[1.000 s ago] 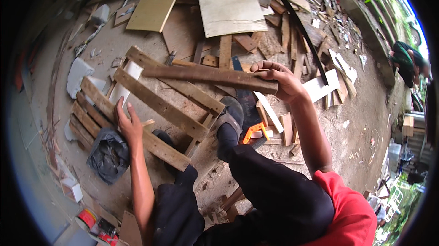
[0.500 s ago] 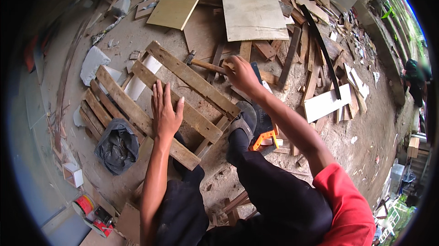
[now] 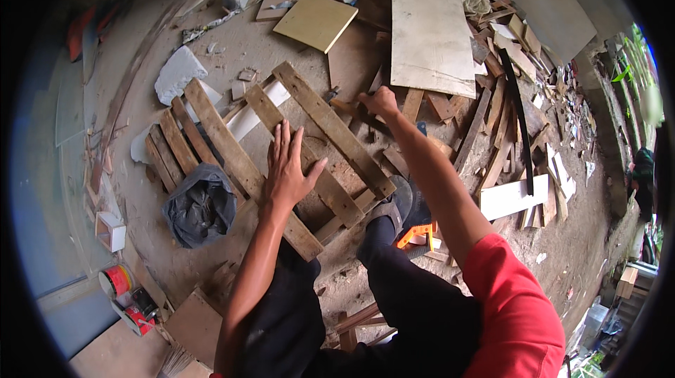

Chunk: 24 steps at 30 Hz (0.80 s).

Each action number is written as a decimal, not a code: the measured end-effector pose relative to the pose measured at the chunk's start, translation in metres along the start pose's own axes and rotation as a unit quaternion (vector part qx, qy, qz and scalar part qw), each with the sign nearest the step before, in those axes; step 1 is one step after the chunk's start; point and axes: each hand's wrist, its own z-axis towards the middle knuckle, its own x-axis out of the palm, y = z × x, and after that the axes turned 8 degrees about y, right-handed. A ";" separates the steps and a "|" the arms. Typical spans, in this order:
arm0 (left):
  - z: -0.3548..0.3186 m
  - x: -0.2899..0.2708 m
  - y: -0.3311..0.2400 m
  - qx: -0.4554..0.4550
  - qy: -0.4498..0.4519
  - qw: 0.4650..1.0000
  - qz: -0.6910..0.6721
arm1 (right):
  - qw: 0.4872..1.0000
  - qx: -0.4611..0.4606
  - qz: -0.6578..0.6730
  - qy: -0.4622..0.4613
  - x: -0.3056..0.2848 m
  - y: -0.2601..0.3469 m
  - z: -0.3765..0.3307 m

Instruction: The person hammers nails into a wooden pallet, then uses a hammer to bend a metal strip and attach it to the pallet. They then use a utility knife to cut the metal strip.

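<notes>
A rough wooden pallet (image 3: 228, 149) of long slats lies on the dirt floor in front of me. My left hand (image 3: 288, 167) rests flat on its middle slats with the fingers spread, holding nothing. My right hand (image 3: 380, 102) reaches past the pallet's far edge and is closed on a short brown wooden stick (image 3: 342, 105) that points left. My foot in a grey shoe (image 3: 394, 206) stands at the pallet's near right corner. Just behind the shoe lies an orange-handled tool (image 3: 416, 234).
A black plastic bag (image 3: 200, 206) sits against the pallet's left side. A large pale plywood sheet (image 3: 429, 26) and a yellow board (image 3: 316, 21) lie beyond. Scrap planks (image 3: 506, 104) pile up on the right, and a red can (image 3: 116, 281) stands lower left. Another person (image 3: 641, 170) is at the right edge.
The long plank my right hand held across the pallet is gone from it; that hand now grips a short stick farther away. My left hand moved from the pallet's left side onto its middle.
</notes>
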 end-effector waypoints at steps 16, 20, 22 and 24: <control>-0.004 0.004 0.003 -0.006 -0.012 1.000 -0.019 | 0.924 -0.316 0.212 -0.031 -0.035 -0.015 -0.049; -0.007 0.003 0.005 -0.011 -0.021 0.999 -0.024 | 0.930 -0.332 0.155 -0.011 -0.063 0.048 -0.098; -0.006 0.004 0.005 -0.005 -0.040 0.998 -0.040 | 0.922 -0.332 0.197 0.035 -0.056 0.067 -0.127; -0.008 -0.001 0.002 -0.006 -0.056 0.997 -0.059 | 0.934 -0.347 0.075 0.018 -0.044 0.088 -0.172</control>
